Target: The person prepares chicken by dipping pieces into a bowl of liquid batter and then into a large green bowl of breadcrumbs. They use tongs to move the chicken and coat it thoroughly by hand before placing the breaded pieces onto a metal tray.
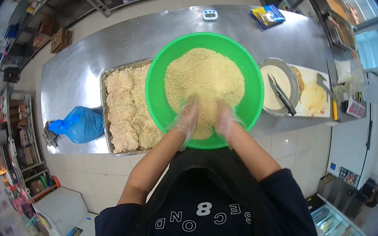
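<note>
A large green plastic basin stands in front of me, holding a heap of pale breadcrumb-like coating. Both of my hands wear clear plastic gloves and are inside the basin's near half. My left hand is at the left of a loose mound of crumbs, and my right hand faces it from the right. Motion blurs the fingers, and crumbs hide their tips. Whether a piece of food lies between the hands cannot be made out. Left of the basin, a metal tray holds several crumb-coated pieces, partly hidden behind the basin's rim.
On the steel table are a blue plastic bag, a digital timer and a blue-yellow packet. To the right, a metal bowl of pale batter has black-handled tongs across it, beside a white cutting board and a cleaver.
</note>
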Demonstrator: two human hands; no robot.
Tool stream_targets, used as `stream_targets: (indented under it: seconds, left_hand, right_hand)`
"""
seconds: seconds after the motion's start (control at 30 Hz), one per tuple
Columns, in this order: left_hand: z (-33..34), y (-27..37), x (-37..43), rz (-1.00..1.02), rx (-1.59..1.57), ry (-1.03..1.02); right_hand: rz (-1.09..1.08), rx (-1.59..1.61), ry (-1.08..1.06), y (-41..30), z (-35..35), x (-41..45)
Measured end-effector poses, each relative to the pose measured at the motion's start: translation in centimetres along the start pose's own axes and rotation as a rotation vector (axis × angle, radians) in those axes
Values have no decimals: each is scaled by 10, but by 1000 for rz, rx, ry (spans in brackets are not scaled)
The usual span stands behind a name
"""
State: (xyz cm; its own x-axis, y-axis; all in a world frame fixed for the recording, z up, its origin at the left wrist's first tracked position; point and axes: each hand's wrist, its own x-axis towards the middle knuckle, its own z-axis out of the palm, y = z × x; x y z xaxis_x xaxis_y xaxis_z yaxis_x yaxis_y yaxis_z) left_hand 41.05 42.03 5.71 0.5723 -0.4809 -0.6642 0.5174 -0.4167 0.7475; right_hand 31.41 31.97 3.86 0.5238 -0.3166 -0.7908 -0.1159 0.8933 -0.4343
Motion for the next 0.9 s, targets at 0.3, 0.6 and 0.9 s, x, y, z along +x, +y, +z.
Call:
stream_targets:
  seconds: [0.3, 0.6, 0.9]
  left_hand:
    - [-62, -13, 2, 218, 886, -70]
    - [-44, -31, 24, 413, 771, 81]
    - [-38, -14, 29, 452, 739, -44]
  right_hand:
    - [28, -153, 181, -60, -7, 60]
    - [-90, 88, -85, -75, 30, 49]
    - [-275, -435, 116, -93, 7, 99]
